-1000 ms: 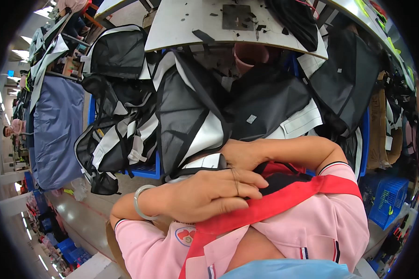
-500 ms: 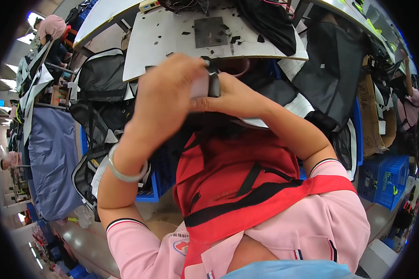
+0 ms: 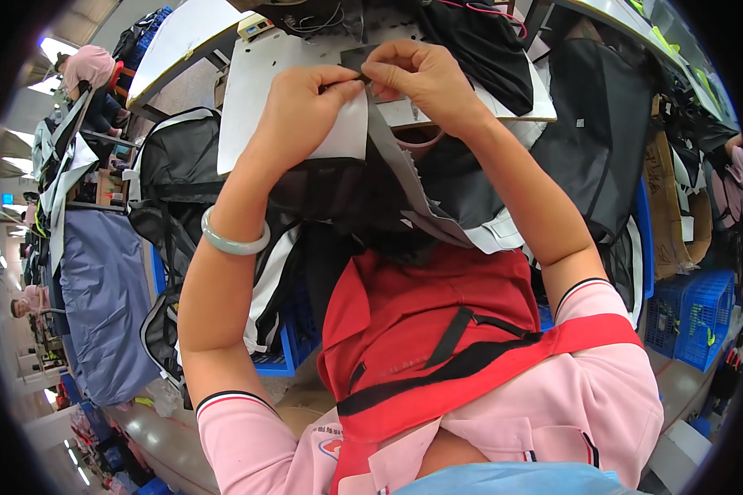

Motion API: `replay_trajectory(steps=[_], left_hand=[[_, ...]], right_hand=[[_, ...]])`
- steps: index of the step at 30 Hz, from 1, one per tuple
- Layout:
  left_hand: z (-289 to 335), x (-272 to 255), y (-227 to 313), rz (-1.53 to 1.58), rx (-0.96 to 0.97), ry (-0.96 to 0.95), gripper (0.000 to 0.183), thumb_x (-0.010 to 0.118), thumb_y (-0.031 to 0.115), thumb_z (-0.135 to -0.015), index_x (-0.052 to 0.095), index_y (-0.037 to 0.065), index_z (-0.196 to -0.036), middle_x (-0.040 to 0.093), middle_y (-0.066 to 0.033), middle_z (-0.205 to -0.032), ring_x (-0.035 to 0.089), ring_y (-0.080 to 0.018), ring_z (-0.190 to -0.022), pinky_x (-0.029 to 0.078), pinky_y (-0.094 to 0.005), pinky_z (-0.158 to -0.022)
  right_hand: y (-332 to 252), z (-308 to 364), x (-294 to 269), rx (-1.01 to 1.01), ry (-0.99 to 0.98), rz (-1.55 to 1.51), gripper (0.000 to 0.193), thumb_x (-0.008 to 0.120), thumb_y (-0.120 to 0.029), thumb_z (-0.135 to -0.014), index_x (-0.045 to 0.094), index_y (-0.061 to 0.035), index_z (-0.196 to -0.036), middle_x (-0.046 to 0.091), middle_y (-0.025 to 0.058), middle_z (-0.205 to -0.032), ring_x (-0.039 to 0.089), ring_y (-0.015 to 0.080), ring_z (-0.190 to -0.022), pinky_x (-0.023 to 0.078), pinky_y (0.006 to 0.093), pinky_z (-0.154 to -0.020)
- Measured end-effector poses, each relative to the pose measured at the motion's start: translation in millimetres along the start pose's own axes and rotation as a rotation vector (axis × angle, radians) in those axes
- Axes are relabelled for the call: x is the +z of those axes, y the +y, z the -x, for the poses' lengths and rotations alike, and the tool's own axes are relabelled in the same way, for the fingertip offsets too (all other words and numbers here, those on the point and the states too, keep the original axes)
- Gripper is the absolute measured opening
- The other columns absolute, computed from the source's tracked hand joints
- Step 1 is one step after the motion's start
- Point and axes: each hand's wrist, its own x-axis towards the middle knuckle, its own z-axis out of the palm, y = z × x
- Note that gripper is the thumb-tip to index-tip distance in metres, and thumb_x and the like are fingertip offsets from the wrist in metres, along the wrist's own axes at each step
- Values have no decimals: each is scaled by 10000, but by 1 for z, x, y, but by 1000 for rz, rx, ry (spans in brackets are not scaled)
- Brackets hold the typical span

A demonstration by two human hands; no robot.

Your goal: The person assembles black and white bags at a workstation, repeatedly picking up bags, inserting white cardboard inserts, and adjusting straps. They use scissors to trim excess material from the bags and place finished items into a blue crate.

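Note:
Over the white worktable's front edge, my left hand (image 3: 301,115) pinches the upper end of a grey strip (image 3: 395,161), thumb against finger. My right hand (image 3: 433,87) pinches at the same end, a little farther right, its fingers curled in. From there the strip hangs toward my lap, its edge frayed, and runs into grey-and-white fabric (image 3: 497,233). Dark mesh fabric (image 3: 318,194) lies below my left hand. The exact spot between my fingertips is too small to make out.
The worktable (image 3: 252,99) carries a small device (image 3: 254,27), wires and a black cloth (image 3: 487,58). A round pinkish rim (image 3: 421,142) shows beneath its edge. Black bag panels (image 3: 590,124) hang at right, near a cardboard box (image 3: 662,194) and blue crates (image 3: 702,318). Other people sit farther off.
Both hands have moved up and away from me, over the table. They were close together and blurred on a grey-and-black piece; now the fingertips pinch and the strip hangs stretched out below.

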Motion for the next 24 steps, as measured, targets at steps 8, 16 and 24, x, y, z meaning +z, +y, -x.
replay_trajectory(steps=[8,16,24], left_hand=[[-19,-1,-10,84,-182,-58,249,670,170,-844,722,-39,-969,712,-62,-822,605,-113,-741,485,-265,-704],[-61,9,-47,167,-200,1,259,700,163,-850,721,-37,-1013,710,-63,-867,609,-106,-784,485,-249,-736],[-71,9,-54,111,-182,43,272,689,141,-866,707,-49,-1060,708,-75,-939,621,-120,-839,485,-248,-783]], right_hand=[[18,-9,-5,53,27,49,227,642,-245,-936,651,-19,-949,619,3,-778,548,69,-699,463,223,-673],[38,-39,-15,88,47,-90,233,655,-273,-924,640,-40,-921,586,-21,-772,487,57,-677,407,217,-650],[47,-51,-11,63,93,-185,198,650,-251,-936,641,-55,-917,578,-36,-773,483,47,-663,410,197,-634]])
